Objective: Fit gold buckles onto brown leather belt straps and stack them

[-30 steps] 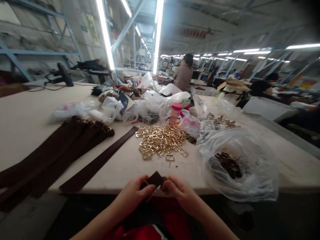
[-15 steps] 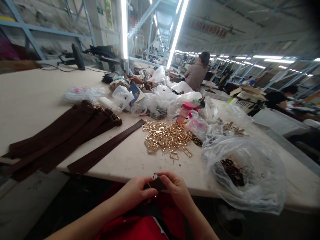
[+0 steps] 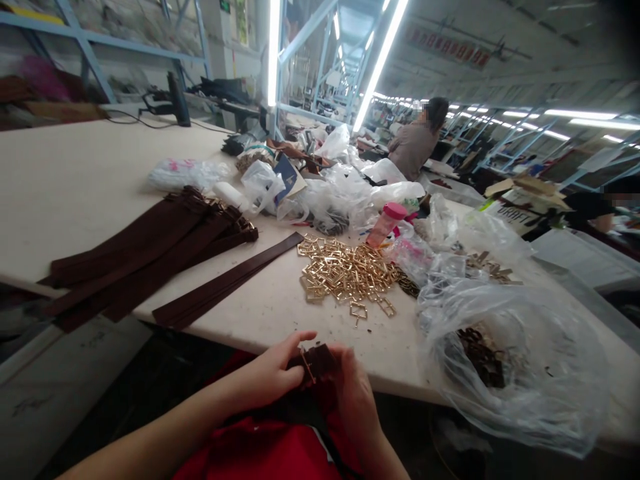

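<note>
My left hand (image 3: 270,373) and my right hand (image 3: 353,393) meet at the table's near edge, both gripping the end of a dark brown belt strap (image 3: 315,363) that carries a gold buckle. The strap runs down into my lap over red clothing. A heap of loose gold buckles (image 3: 345,270) lies on the table just beyond my hands. A single brown strap (image 3: 225,283) lies flat to the left, and a stack of brown belts (image 3: 145,250) with buckles sits farther left.
A clear plastic bag (image 3: 510,360) holding dark small parts lies at the right. A pink-capped bottle (image 3: 385,223) and crumpled bags (image 3: 335,193) sit behind the buckles. A person (image 3: 417,140) sits beyond the table, another at far right.
The view has swung to the left. My hands have turned the strap end, and the gold buckle now shows between my fingers.
</note>
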`<state>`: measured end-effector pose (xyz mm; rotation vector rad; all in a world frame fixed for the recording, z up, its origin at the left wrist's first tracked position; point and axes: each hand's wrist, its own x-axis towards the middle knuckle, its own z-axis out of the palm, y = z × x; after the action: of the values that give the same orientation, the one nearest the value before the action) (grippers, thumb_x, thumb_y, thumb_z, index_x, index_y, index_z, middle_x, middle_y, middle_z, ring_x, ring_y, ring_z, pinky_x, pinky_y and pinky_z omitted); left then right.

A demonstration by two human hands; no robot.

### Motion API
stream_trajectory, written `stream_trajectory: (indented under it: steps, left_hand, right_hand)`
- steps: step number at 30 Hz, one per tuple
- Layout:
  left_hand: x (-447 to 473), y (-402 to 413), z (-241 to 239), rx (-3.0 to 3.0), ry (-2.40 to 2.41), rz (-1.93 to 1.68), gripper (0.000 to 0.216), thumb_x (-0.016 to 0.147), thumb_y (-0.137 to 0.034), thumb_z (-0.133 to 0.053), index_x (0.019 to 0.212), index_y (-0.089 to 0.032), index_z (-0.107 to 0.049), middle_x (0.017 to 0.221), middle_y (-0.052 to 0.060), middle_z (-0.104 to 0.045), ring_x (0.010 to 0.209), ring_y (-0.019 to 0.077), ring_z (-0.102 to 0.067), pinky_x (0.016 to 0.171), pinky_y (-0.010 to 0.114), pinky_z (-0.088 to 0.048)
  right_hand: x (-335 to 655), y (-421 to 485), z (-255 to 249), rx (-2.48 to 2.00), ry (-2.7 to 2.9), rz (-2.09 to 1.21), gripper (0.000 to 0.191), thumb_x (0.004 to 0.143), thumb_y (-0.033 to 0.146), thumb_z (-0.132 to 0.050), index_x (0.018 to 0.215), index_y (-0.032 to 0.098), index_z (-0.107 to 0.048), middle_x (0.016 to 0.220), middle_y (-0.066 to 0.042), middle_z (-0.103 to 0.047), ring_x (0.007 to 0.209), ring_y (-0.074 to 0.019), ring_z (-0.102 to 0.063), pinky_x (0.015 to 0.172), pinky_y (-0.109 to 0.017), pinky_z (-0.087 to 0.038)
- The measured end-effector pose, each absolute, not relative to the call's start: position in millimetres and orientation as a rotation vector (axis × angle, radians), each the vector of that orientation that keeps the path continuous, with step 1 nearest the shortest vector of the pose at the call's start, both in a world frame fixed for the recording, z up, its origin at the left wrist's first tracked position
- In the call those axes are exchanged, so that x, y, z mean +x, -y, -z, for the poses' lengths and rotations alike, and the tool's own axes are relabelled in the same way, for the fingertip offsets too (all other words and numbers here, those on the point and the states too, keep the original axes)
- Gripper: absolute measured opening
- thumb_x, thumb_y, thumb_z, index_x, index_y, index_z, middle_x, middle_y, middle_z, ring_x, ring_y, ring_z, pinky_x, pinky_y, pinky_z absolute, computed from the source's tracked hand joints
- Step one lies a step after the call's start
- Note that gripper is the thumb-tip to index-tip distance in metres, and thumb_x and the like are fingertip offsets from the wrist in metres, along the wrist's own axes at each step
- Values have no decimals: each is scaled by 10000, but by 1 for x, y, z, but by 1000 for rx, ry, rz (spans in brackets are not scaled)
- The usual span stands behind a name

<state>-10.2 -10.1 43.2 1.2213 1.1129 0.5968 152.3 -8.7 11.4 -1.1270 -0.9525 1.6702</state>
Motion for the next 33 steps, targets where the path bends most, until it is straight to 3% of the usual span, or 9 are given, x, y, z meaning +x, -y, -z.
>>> stream_trajectory:
  steps: [4,10,16,20,28,33]
  left_hand:
    - [-10,12,-44,1283,-1076,-585,571,742,-154,-442,1305,-181,-346,993,32,-641,883,175,-584,798,278,-440]
    - [-11,16,-42,1413,-1084,-597,530,753,-155,-472,1277,-206,-413,1228,34,-563,1116,185,-499,967,278,-347]
    - [-11,16,-34,1444,-1302,-517,623,715,-231,-542,1310,-183,-361,963,36,-660,906,205,-585,817,294,-416]
    - [-11,17,-28,1507,-1420,-454,609,687,-254,-568,1270,-194,-404,806,3,-634,742,178,-582,675,255,-415]
    - [-11,20,-26,1391,-1190,-347,350,707,-455,-574,884,-159,-638,808,16,-679,751,196,-596,591,223,-412]
    - [-13,15,-28,1288,-1063,-345,375,695,-365,-587,994,-143,-628,911,24,-684,815,205,-602,661,232,-440]
  right_hand:
    - [149,10,-15,-1169,768,-1715,293,738,488,-588,760,202,-529,623,17,-580,536,-123,-523,500,-236,-420]
    - [149,12,-4,-1086,688,-1995,392,665,420,-686,960,215,-527,753,-1,-626,598,-124,-543,555,-234,-395]
    - [156,20,2,-1014,948,-2168,415,680,444,-665,972,166,-565,775,-19,-605,628,-116,-520,582,-223,-364]
    - [157,21,5,-1027,982,-2135,388,615,416,-724,835,187,-502,619,40,-540,500,-86,-454,488,-200,-310]
    - [157,26,-4,-1142,889,-2034,376,609,342,-713,637,188,-371,540,84,-384,481,-50,-332,475,-183,-262]
    - [162,22,4,-1430,1185,-1716,302,638,340,-670,667,192,-408,571,70,-415,510,-75,-352,475,-206,-290]
